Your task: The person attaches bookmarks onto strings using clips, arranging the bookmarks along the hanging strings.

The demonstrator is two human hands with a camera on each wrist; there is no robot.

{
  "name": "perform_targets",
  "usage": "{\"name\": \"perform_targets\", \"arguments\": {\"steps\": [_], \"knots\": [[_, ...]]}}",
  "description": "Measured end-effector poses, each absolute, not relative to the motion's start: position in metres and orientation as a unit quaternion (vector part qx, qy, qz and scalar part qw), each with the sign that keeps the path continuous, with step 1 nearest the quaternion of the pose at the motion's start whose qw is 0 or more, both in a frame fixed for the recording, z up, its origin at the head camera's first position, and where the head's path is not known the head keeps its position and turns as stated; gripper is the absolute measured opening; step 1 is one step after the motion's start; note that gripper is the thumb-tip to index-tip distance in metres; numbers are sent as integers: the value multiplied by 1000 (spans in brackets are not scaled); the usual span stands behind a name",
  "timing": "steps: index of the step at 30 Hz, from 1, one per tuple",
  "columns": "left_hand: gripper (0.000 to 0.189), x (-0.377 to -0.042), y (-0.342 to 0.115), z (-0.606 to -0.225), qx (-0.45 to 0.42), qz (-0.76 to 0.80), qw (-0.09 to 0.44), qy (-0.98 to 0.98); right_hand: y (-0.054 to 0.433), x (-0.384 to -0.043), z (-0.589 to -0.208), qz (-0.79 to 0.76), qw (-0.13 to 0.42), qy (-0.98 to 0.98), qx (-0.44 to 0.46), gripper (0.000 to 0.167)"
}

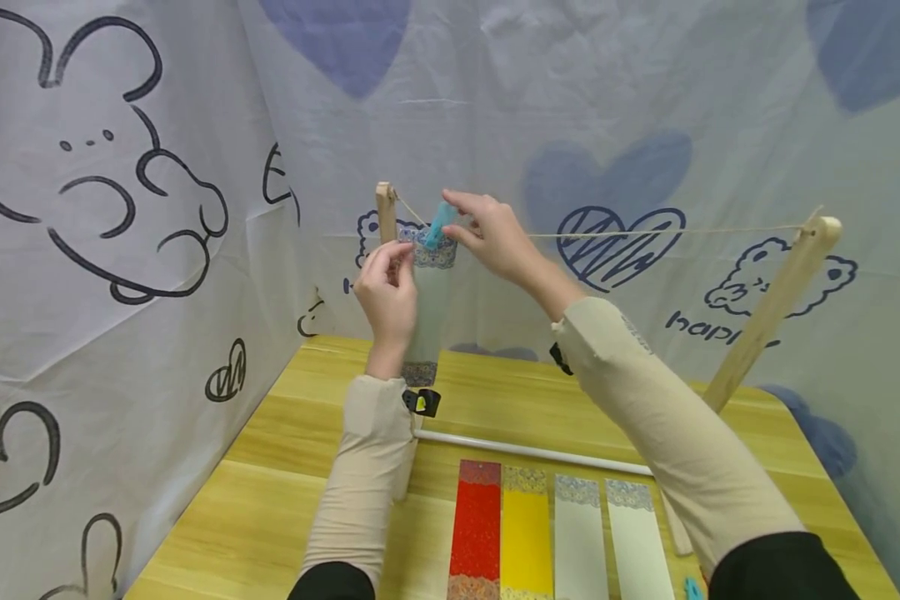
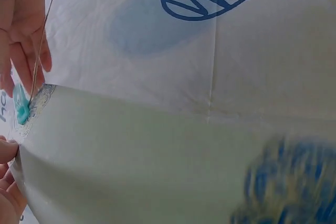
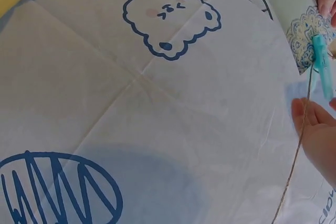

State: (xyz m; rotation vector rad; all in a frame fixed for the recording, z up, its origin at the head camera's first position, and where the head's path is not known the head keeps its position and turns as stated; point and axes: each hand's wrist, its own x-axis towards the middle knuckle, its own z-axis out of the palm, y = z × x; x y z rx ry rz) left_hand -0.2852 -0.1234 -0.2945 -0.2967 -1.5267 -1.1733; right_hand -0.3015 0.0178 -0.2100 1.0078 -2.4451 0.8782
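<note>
A pale green paper strip [image 1: 429, 312] with patterned lace-like ends hangs at the left part of a thin string [image 1: 667, 232]. A turquoise clothespin [image 1: 439, 225] sits at its top edge, against the string. My left hand [image 1: 388, 287] pinches the strip's upper left edge between thumb and fingers, as the left wrist view also shows. Just right of the clothespin is my right hand [image 1: 498, 237], its fingers spread and fairly straight around the clothespin's free end [image 3: 326, 90]; whether a fingertip touches it is hard to tell.
Wooden posts [image 1: 776, 312] carry the string, with a white rod [image 1: 532, 450] low between them. On the wooden table [image 1: 270, 475] lie red [image 1: 476, 529], yellow [image 1: 527, 533] and two pale strips [image 1: 579, 533]. Another turquoise clothespin [image 1: 692, 588] lies at the front right.
</note>
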Motion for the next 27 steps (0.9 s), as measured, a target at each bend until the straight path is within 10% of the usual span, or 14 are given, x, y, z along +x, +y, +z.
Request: {"name": "perform_targets", "arguments": {"steps": [27], "knots": [[6, -279, -114, -301, -101, -461, 562, -679, 59, -293, -229, 351, 330, -763, 431, 29]]}}
